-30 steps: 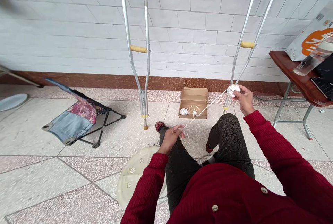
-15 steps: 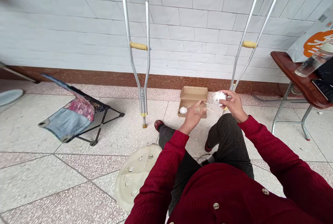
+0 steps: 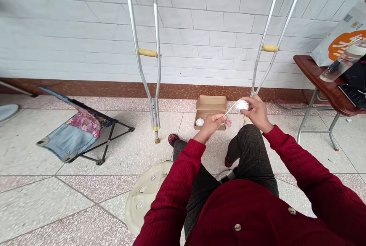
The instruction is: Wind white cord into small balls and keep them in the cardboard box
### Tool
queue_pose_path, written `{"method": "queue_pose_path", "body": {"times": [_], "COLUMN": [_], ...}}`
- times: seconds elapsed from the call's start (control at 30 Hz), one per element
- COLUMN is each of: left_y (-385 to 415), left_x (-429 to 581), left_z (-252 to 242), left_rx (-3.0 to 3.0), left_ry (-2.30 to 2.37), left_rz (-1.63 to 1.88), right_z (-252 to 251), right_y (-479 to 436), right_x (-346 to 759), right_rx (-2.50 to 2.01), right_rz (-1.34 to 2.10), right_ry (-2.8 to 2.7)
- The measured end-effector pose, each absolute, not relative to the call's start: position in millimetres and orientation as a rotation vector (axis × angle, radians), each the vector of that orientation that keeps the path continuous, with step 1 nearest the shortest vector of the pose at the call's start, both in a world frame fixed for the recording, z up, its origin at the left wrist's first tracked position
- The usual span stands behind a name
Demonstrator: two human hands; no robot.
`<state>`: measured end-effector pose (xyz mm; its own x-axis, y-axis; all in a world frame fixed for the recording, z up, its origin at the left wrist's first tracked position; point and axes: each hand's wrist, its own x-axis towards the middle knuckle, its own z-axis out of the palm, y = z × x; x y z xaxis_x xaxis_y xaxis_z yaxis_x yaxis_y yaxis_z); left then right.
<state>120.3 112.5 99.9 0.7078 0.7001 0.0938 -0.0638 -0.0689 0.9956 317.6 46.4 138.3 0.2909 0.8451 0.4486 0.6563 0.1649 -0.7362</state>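
Tiled porch (image 3: 42, 139), crutches (image 3: 147, 52) against wall (image 3: 206, 21)

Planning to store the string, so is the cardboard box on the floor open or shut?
Open. The cardboard box has its lid standing up at the back, and a ball of white string shows inside.

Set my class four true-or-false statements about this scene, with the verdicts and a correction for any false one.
1. The right hand holds a ball of white string. True.
2. The left hand pinches a strand running to that ball. True.
3. The cardboard box is closed. False: its flaps are open, and a smaller ball of string lies inside.
4. One crutch lies flat on the floor. False: it stands upright by the tiled wall.
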Motion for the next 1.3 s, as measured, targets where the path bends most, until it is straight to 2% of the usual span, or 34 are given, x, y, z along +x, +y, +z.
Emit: {"method": "queue_pose_path", "body": {"times": [0.1, 0.23, 0.5, 0.67, 0.77, 0.9, 1.07, 1.17, 1.3], "left_y": [102, 90, 103, 122, 128, 127, 114, 108, 94], "left_x": [102, 79, 39, 21, 27, 60, 113, 131, 130], "left_z": [108, 90, 40, 14, 17, 62, 122, 134, 138], "left_rx": [1.457, 1.489, 1.708, 1.913, 1.976, 1.934, 1.756, 1.662, 1.589], "left_ry": [0.376, 0.362, 0.527, 0.723, 0.918, 0.97, 0.695, 0.727, 0.777], "left_rz": [0.441, 0.224, 0.213, 0.077, 0.288, 0.715, 0.947, 1.052, 1.009], "right_z": [131, 134, 183, 221, 224, 208, 197, 197, 193], "right_y": [55, 65, 57, 42, 36, 34, 37, 40, 47], "right_x": [327, 337, 349, 359, 356, 328, 292, 285, 292], "right_rx": [-1.617, -1.636, -1.538, -1.439, -1.435, -1.46, -1.465, -1.455, -1.486], "right_rz": [0.077, 0.006, -0.17, -0.244, -0.19, -0.051, -0.004, 0.024, -0.014], "right_ry": [-1.495, -1.439, -1.429, -1.283, -1.331, -1.494, -1.622, -1.645, -1.647]}}
